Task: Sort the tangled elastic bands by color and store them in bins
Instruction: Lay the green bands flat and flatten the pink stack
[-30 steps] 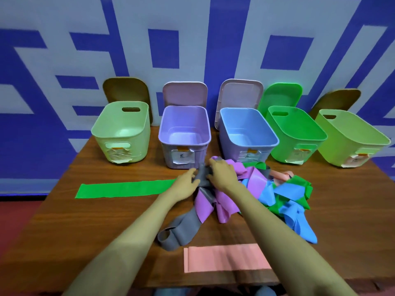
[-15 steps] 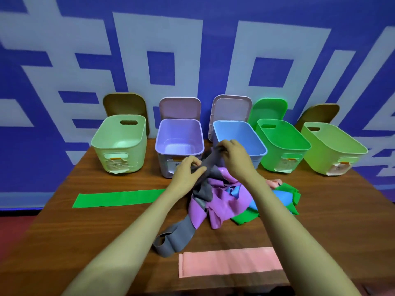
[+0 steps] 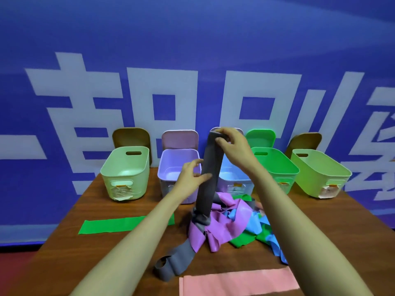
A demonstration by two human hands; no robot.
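Labels first: torn paper stickers on the fronts of the pale green bin (image 3: 125, 169), the blue bin (image 3: 233, 178) and the yellow-green bin (image 3: 318, 174), writing too blurred to read. Behind them is a blue wall with huge white Chinese characters, cut off by the frame. Five bins line the back of the brown wooden table (image 3: 106, 210), the lilac bin (image 3: 171, 165) and bright green bin (image 3: 277, 167) among them, lids propped against the wall.

Right hand (image 3: 233, 144) is up high, thumb and fingertips pinching the top end of the grey band (image 3: 208, 178). The band runs taut down into the tangled pile (image 3: 230, 223) of purple, blue and green bands, its tail curling on the table nearer the person. Left hand (image 3: 190, 178) is at mid-band, fingers loosely spread, thumb on the strip; gripping or just touching, hard to say. A green band (image 3: 111, 226) lies flat at left, a pink band (image 3: 235, 283) flat at the near edge.
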